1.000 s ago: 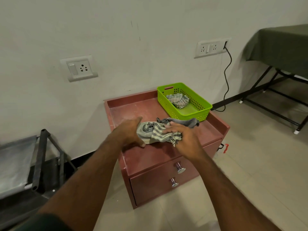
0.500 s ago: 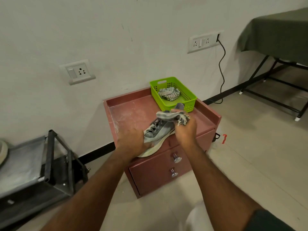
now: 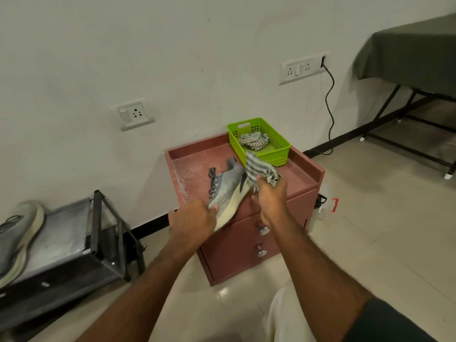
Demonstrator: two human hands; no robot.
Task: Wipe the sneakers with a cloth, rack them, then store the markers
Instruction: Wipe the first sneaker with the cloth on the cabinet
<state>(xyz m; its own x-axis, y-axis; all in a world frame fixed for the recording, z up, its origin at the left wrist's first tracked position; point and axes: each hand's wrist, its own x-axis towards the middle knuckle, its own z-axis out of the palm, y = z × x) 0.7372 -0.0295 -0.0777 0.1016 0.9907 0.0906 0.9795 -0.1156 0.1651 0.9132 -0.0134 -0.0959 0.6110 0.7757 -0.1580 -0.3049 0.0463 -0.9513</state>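
Left hand: the left hand point(image 3: 193, 219) grips the toe end of the grey sneaker point(image 3: 228, 191), fingers curled round it, holding it up off the cabinet top.
Right hand: the right hand point(image 3: 270, 197) is clamped on the striped cloth point(image 3: 256, 169), which is bunched in the fist and pressed against the sneaker's heel side.
Sneaker in hand: it is tilted, pale sole facing the person, laces on the left, heel tab pointing away towards the wall.
Cabinet: right under the hands, the red-brown cabinet point(image 3: 304, 193) with a raised rim; two drawers with metal knobs point(image 3: 262, 229) on the front.
Rack: off to the left, the dark shoe rack point(image 3: 98, 228) stands on the floor, and a second sneaker point(image 3: 14, 239) lies on its top shelf at the edge of view.
Basket: on the back right corner of the cabinet, the green basket point(image 3: 281, 146) with another crumpled cloth point(image 3: 254, 140) inside.
Wall: behind it all, two sockets; a black cable point(image 3: 329, 104) hangs from the right one.
Far right: a table point(image 3: 409, 53) under a dark green cover.
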